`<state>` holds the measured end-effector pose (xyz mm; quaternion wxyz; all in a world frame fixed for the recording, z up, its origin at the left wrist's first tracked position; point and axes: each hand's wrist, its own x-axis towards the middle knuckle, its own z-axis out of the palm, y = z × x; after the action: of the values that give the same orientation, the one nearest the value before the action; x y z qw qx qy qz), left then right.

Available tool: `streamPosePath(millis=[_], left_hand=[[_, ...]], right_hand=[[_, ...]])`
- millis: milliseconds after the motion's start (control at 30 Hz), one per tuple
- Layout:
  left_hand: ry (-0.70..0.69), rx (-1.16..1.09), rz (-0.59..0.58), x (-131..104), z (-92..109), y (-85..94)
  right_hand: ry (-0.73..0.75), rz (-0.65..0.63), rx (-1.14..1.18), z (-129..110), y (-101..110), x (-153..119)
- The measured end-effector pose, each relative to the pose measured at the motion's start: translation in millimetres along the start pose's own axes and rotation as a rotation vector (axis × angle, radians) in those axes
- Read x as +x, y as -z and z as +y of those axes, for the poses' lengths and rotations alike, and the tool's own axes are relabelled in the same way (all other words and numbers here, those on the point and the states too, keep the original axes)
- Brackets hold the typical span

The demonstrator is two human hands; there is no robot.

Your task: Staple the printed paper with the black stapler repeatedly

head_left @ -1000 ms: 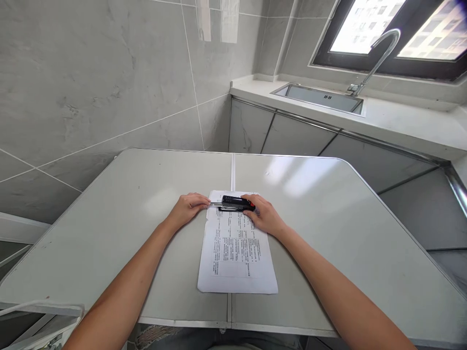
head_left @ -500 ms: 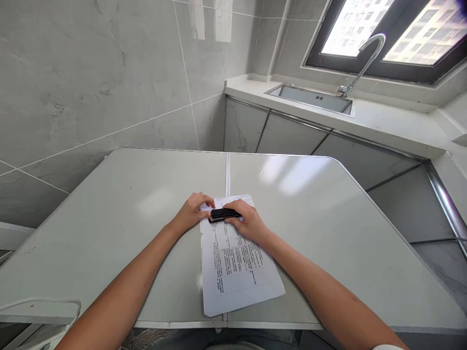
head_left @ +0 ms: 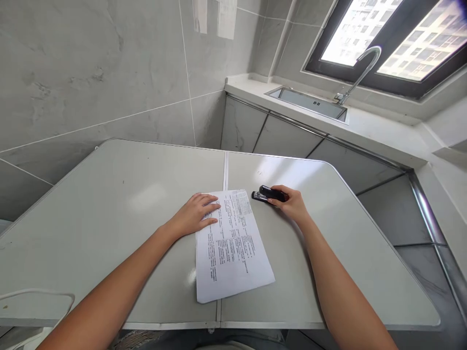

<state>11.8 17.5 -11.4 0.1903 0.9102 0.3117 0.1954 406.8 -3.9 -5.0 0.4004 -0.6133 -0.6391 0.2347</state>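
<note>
Printed paper (head_left: 233, 253) lies on the table, turned sideways with its text running away from me; whether it is one sheet or more I cannot tell. My left hand (head_left: 199, 212) rests flat on the paper's upper left part, fingers spread. To the right of the paper, my right hand (head_left: 292, 203) grips a black stapler (head_left: 270, 194) by its rear end. The stapler's jaws point left and stand apart, and it is clear of the paper's edge.
The white folding table (head_left: 153, 277) has a seam down its middle. A white cable (head_left: 40, 291) curves at its lower left. Beyond stand a grey tiled wall (head_left: 91, 63), a counter with a sink (head_left: 310, 103), a tall faucet (head_left: 359, 78) and a window (head_left: 359, 29).
My right hand has carried the stapler off the paper to the right, and its jaws have come apart. My left hand has left the stapler's front and flattened on the paper.
</note>
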Motion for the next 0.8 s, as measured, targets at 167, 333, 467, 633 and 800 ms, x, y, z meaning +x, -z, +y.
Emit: streamPosePath(millis=[167,333,467,633,800], left_hand=[[0.01,0.01,0.016,-3,-9,-7.1],[-0.002,-0.017,-0.021,-3,1,-10.7],[-0.059,-0.073,-0.075,-1,6,-5.0],[-0.079,-0.128,-0.054,-1,7,-1.7],[-0.076,-0.091,-0.091,-2,6,-3.5]], right_hand=[[0.102,-0.376,0.099,-9,6,-6],[0.186,-0.478,0.112,-27,-5,-12],[0.359,-0.445,0.066,-29,-14,-13],[0.463,-0.434,-0.006,-31,-23,-15],[0.472,-0.467,-0.05,-35,-23,-16]])
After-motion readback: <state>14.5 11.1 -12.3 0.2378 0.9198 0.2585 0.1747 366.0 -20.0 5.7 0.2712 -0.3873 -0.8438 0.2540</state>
